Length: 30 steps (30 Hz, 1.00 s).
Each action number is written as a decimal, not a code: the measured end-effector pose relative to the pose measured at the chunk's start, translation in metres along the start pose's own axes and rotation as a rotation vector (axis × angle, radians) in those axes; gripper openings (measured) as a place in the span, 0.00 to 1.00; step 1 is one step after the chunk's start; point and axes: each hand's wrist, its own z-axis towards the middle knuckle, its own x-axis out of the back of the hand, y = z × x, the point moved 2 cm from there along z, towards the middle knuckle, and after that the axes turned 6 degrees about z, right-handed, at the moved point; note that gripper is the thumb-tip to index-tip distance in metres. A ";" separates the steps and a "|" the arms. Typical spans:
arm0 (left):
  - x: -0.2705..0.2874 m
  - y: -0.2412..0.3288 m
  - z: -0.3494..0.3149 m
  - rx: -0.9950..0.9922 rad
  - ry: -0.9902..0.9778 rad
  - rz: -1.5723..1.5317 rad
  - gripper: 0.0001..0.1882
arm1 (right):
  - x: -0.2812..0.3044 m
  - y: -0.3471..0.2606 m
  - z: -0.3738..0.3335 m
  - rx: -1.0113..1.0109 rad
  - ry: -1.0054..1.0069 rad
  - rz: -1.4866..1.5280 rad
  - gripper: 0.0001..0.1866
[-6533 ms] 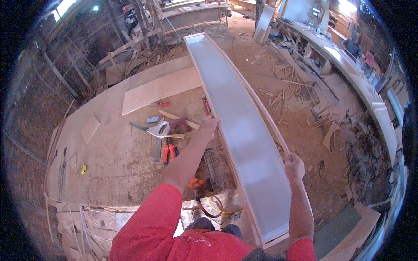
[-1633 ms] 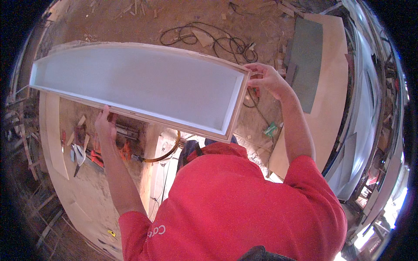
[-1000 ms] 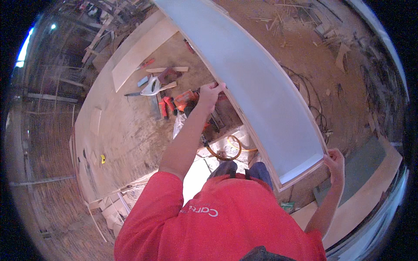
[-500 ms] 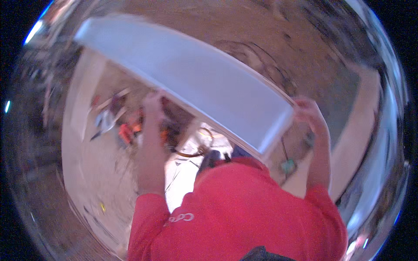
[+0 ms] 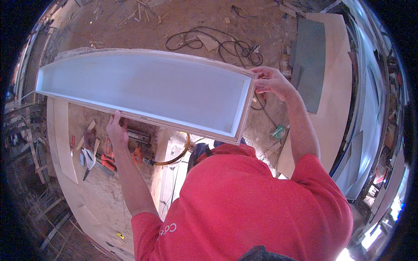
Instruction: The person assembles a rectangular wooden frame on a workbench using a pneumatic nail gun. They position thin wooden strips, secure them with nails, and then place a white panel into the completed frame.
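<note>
A long, shallow wooden box point(image 5: 161, 87) with a pale, white-looking inside and a light wood rim stretches across the view in front of my chest, its open side facing me. My left hand point(image 5: 117, 129) grips the near long edge, fingers curled under and partly hidden. At the right end, my right hand point(image 5: 275, 83) is closed on the far corner, thumb and fingers around the rim. The box's underside cannot be seen.
On the workbench point(image 5: 93, 202) at left lie hand tools, among them an orange-handled tool point(image 5: 108, 153), and a yellow tape measure point(image 5: 120, 235). A black cable point(image 5: 237, 45) coils on the dirty floor beyond. Long boards point(image 5: 342, 74) stand on the right.
The box has swung from a steep slant to nearly level across the view, its left end lower and its right end higher. Both hands keep hold of it.
</note>
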 end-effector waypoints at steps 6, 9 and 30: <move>0.004 -0.002 -0.004 -0.090 -0.031 0.116 0.11 | 0.003 0.007 0.004 0.028 0.005 0.008 0.30; -0.008 0.001 -0.009 0.000 0.015 -0.023 0.10 | 0.001 0.005 0.002 0.048 0.001 0.036 0.31; -0.016 -0.025 0.003 -0.119 0.107 -0.033 0.09 | 0.011 0.003 0.060 0.244 -0.054 -0.389 0.13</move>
